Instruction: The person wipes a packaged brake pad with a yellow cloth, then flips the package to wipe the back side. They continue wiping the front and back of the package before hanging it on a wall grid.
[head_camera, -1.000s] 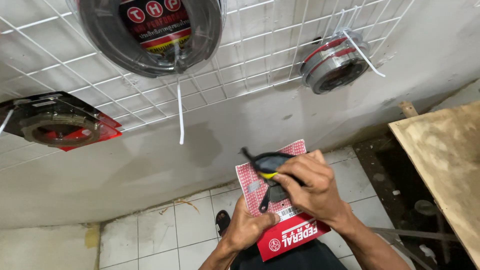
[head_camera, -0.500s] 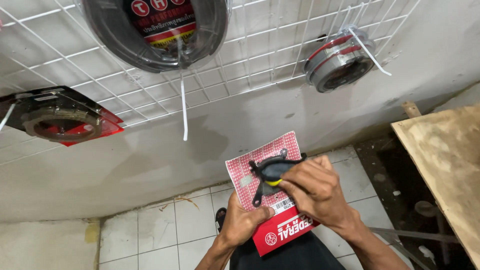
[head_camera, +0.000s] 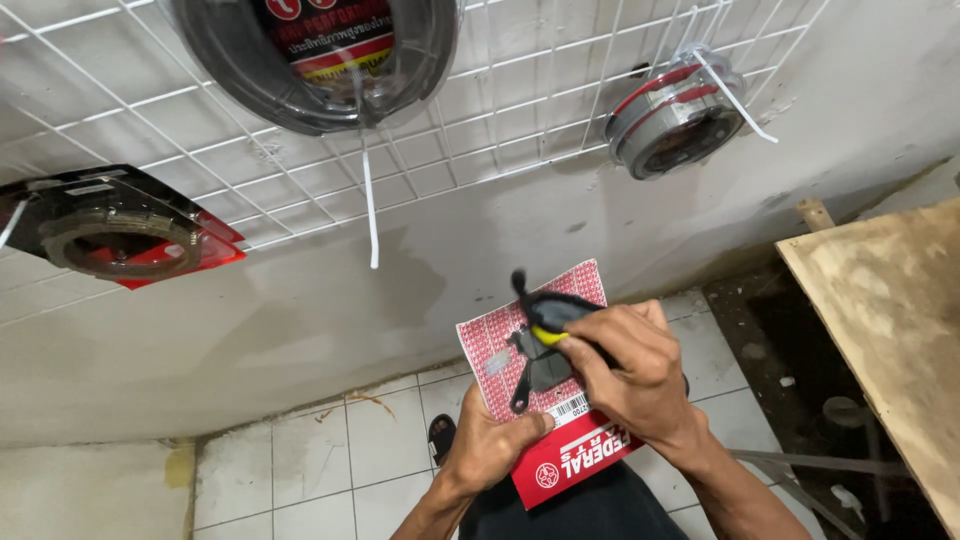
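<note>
Both hands (head_camera: 560, 400) around carded package (head_camera: 545, 385)

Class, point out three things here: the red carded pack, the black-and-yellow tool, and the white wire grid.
red carded pack (head_camera: 490, 352), head view, patterned upper left.
black-and-yellow tool (head_camera: 549, 335), head view, yellow band.
white wire grid (head_camera: 520, 140), head view, bare wires.

The left hand (head_camera: 490, 450) grips the lower edge of a red-and-white blister card (head_camera: 545, 400) with dark brake pads sealed on its face. The right hand (head_camera: 630, 385) lies over the card's upper right, fingers closed on a black tool with a yellow band (head_camera: 548, 318), its tip against the packaging. Behind, a white wire grid (head_camera: 500, 130) leans on the wall, with a large coiled ring in clear wrap (head_camera: 320, 60), a smaller grey-and-red packaged part (head_camera: 675, 115) and a red-backed ring pack (head_camera: 115, 230) tied to it. A plywood board (head_camera: 890, 320) stands at right.
</note>
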